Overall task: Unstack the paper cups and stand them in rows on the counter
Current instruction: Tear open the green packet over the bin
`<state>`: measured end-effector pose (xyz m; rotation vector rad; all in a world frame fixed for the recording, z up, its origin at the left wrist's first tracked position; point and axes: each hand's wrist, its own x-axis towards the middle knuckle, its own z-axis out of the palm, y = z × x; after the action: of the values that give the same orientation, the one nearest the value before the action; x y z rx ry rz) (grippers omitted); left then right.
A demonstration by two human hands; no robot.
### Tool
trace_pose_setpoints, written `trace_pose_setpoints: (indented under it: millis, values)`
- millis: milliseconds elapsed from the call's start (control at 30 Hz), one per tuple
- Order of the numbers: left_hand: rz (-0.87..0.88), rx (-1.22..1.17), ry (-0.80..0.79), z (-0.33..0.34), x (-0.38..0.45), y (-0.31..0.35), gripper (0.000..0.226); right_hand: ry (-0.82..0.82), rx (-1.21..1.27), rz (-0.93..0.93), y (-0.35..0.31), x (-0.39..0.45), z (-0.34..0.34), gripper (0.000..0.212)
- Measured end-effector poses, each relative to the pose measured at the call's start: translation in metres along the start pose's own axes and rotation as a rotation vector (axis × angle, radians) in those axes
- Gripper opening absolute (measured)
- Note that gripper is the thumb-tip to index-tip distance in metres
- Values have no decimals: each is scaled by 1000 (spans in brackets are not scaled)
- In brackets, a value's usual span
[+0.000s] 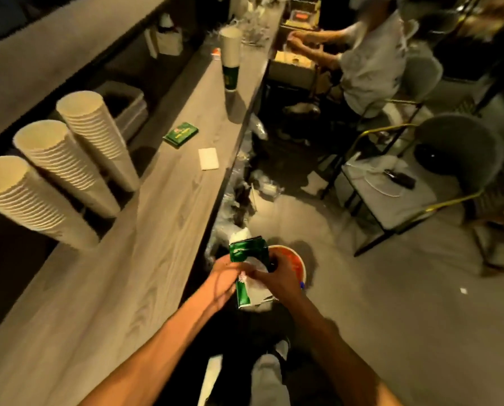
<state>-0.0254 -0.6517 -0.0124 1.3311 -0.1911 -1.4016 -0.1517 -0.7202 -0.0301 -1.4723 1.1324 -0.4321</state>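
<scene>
1. The left hand (226, 275) and the right hand (277, 273) meet off the counter's edge, above the floor, both closed on a crumpled green-and-white paper wrapper (245, 269); the left grips its left side, the right pinches its white, crinkled right side.
2. Just behind the right hand, on the grey floor, stands a round bucket with a red inside and a pale rim (296, 259), partly hidden by the hand and the wrapper.
3. The long pale wood-grain counter (157, 230) runs along the left of the hands, and neither hand touches it.
4. Three tall stacks of cream ribbed paper cups stand on the counter's left side, open mouths up: the nearest stack (31, 200), the middle stack (66, 168), the farthest stack (98, 136), close beside one another in a line.
5. Farther along the counter stands a fourth cup stack with a green printed bottom cup (230, 57), well apart from the three.
6. Between them lie a flat green packet (180, 134) and, nearer the edge, a small white paper piece (208, 159).
7. No single cups stand in rows.
8. Beyond the counter a second person in a light shirt (371, 63) sits on a chair.
</scene>
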Motion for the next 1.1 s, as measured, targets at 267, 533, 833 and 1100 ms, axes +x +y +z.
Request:
trace_pose_setpoints:
  millis: [267, 533, 833, 1100]
  values:
    - [-104, 75, 140, 76, 123, -48, 34, 48, 118, 190, 89, 77, -88, 78]
    - [-150, 232, 353, 73, 248, -118, 37, 4, -68, 276, 197, 155, -140, 40]
    - [-337, 402, 379, 19, 382, -248, 41, 52, -57, 416, 347, 241, -135, 8]
    - [-600, 240, 449, -26, 459, -358, 47, 48, -29, 466, 454, 266, -95, 7]
